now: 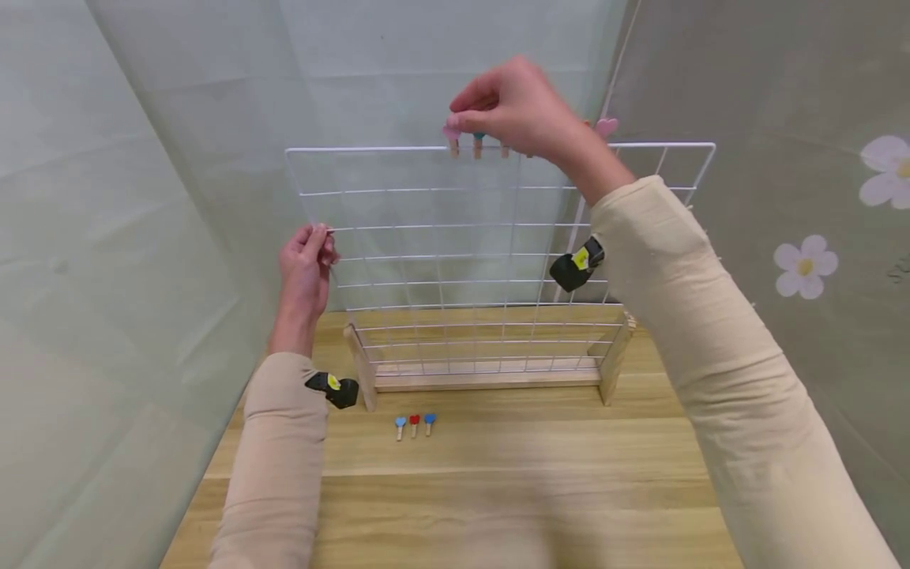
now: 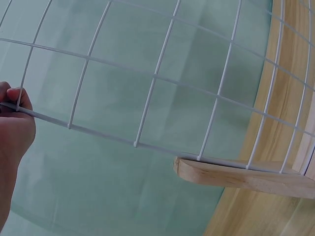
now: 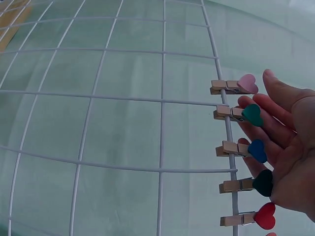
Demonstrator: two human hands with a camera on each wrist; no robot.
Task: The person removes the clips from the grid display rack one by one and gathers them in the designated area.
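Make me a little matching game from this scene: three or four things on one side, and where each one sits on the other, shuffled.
Things:
1. pink heart clip
2. left hand
3. three loose heart clips
4. wooden base

Places:
A. lying on the table in front of the rack
B. clipped on the top wire of the wire grid, by the right hand
C. pinching the grid's left edge wire
D. holding the grid's bottom edge upright

Pairs: 1-B, 2-C, 3-A, 4-D
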